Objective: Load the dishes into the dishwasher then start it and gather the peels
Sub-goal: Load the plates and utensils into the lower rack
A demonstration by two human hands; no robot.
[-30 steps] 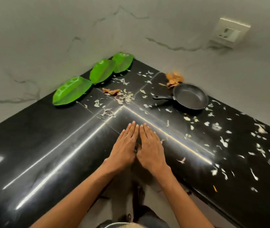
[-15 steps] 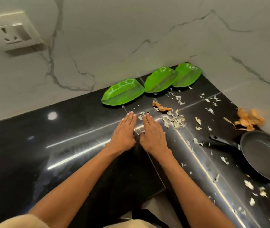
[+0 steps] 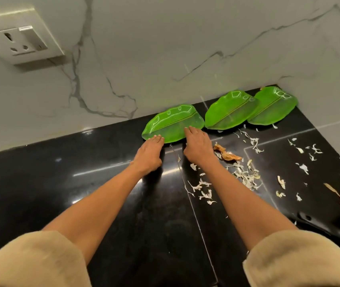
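**Both hands at the nearest leaf plate**

Head view: the left hand (image 3: 148, 155) and right hand (image 3: 198, 146) reach to mid-frame with straight, relaxed fingers grasping nothing — fingertips touching the near edge of the leftmost green leaf-shaped plate (image 3: 173, 123). Two more leaf plates (image 3: 230, 109) lie to its right, along the marble wall. Pale peels (image 3: 245, 175) lie scattered right of centre on the black countertop (image 3: 40, 183); a frying pan (image 3: 320, 224) sits at lower right.
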